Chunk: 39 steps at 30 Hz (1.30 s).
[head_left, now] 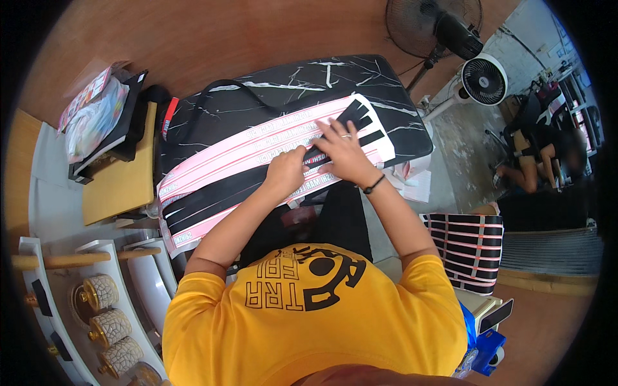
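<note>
A large sheet of pink and black label strips (244, 151) lies across a black marbled tabletop (360, 77). My left hand (286, 170) is closed on a black strip near the sheet's middle, pinching it at the near edge. My right hand (342, 151) lies flat with fingers spread on the sheet just right of it, pressing the strips down. A dark band sits on my right wrist. My yellow shirt fills the lower part of the view.
A second stack of pink and black strips (473, 248) rests at my right. A wooden board (122, 177) and a tray of papers (96, 119) sit left. Two fans (483, 77) stand at the back right, another person sits beyond. Patterned knobs (106, 325) lie lower left.
</note>
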Each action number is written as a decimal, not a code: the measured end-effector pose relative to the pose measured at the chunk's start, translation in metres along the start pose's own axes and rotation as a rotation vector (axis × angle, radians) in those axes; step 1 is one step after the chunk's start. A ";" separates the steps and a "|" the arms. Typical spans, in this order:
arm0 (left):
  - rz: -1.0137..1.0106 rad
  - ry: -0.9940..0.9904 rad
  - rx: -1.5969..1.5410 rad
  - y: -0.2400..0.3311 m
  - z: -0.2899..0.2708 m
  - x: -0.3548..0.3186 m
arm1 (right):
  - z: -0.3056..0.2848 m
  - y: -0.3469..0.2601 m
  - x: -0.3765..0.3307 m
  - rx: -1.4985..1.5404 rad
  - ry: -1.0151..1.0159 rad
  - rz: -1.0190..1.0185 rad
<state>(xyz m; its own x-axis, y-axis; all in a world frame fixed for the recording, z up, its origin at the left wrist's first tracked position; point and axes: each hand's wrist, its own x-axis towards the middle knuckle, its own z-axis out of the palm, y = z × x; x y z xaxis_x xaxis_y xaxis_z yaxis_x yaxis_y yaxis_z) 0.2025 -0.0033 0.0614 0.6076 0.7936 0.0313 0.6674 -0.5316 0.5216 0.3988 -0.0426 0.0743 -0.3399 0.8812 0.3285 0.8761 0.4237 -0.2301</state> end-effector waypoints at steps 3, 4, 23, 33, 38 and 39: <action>0.023 0.066 -0.008 -0.005 -0.012 -0.003 | 0.009 0.003 0.031 0.003 -0.121 -0.161; -0.004 0.056 -0.014 -0.007 -0.017 -0.006 | 0.011 0.008 0.041 -0.004 -0.190 -0.203; -0.215 0.599 0.469 -0.065 -0.018 -0.090 | 0.067 0.017 0.212 0.076 -0.228 0.135; -0.103 0.137 0.248 -0.038 0.006 -0.071 | -0.111 0.031 0.283 -0.347 0.284 -0.065; -0.191 -0.138 0.174 -0.005 0.008 -0.034 | -0.235 -0.007 0.314 -0.542 0.481 -0.156; -0.172 -0.142 0.181 0.003 0.012 -0.027 | -0.260 -0.015 0.311 -0.750 0.475 -0.255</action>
<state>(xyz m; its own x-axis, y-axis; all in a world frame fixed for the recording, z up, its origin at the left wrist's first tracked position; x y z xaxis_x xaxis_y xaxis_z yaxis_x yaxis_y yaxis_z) 0.1931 -0.0303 0.0518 0.5240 0.8344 -0.1706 0.8244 -0.4466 0.3477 0.3690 0.1704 0.4176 -0.5220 0.5311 0.6674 0.8427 0.2004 0.4997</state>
